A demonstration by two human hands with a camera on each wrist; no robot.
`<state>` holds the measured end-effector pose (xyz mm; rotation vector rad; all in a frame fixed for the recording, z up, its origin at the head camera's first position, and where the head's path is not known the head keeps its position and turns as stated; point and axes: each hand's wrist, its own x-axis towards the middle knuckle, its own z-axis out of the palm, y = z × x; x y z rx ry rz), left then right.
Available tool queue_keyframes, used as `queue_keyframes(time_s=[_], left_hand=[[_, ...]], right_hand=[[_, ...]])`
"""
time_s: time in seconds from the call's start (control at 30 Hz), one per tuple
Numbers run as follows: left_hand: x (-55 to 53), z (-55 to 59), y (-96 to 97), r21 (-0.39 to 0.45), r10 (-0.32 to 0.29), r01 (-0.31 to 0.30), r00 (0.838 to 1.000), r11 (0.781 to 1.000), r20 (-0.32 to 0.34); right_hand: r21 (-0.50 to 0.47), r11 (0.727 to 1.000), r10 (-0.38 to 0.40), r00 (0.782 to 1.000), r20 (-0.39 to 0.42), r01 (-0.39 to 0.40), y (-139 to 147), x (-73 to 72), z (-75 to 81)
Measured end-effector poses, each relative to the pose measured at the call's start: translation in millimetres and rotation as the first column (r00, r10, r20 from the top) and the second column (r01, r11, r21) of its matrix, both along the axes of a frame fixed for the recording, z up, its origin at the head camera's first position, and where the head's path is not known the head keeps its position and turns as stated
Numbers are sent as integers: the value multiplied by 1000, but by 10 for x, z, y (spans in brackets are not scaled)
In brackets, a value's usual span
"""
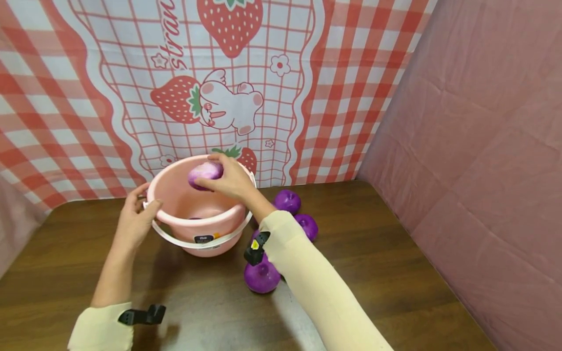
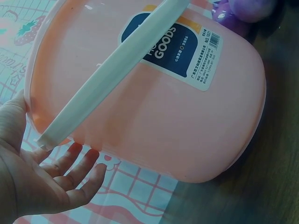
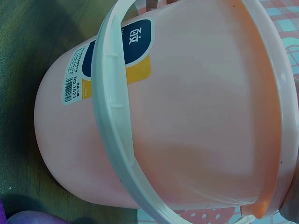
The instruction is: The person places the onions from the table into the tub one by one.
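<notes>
A pale pink bucket (image 1: 232, 222) with a white handle (image 1: 175, 240) stands on the table, its handle hanging down in front. My left hand (image 1: 133, 217) grips the bucket's rim at the left, thumb over the edge and fingers outside; the left wrist view shows those fingers beside the handle's end. Over the bucket's opening, my right hand (image 1: 230, 180) holds a round purple onion-like vegetable (image 1: 205, 175) between thumb and fingers. A sliver of purple shows low inside the bucket, mostly hidden by the near rim. The right wrist view shows the bucket wall (image 3: 196, 93), not the held piece.
Several more purple onion-like pieces lie right of the bucket, one nearer me (image 1: 262, 276) and another farther back (image 1: 287, 201); my right forearm partly covers the group. A checked strawberry cloth (image 1: 342, 87) hangs behind the wooden table (image 1: 369, 273). Pink cloth (image 1: 483, 146) hangs at the right.
</notes>
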<state>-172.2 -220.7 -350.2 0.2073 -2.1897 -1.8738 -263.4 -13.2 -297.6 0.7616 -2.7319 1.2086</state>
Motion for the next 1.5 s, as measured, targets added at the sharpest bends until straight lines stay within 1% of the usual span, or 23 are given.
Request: queue_keyframes(time_s=[0.13, 0.37, 0.57, 0.9, 1.17, 1.3, 1.43, 1.5], left_hand=[[-3, -6, 3, 35, -3, 4, 1000, 999, -13], [-7, -8, 12, 75, -1, 2, 1000, 997, -18], [2, 2, 24, 75, 4, -3, 1000, 997, -10], [-4, 3, 29, 93, 18, -18, 1000, 996, 1], [-8, 6, 25, 129, 30, -30, 1000, 991, 4], [1, 6, 18, 118, 28, -28, 1000, 993, 2], [0, 4, 22, 116, 16, -15, 1000, 993, -6], [-5, -1, 26, 100, 16, -16, 1000, 995, -4]], right_hand=[[-9, 1000, 13, 1000, 10, -12, 5, 1, -14], [7, 1000, 4, 1000, -17, -4, 1, -4, -34], [16, 1000, 4, 1000, -20, -4, 0, -9, -34], [-2, 1000, 16, 1000, -22, -16, 9, -20, -42], [-32, 999, 13, 1000, -1, -13, 12, 5, -9], [-77, 997, 18, 1000, 6, -17, 21, 22, 3], [-165, 986, 12, 1000, -1, -12, 35, 11, -5], [-201, 980, 0, 1000, 2, 0, 42, 0, -16]])
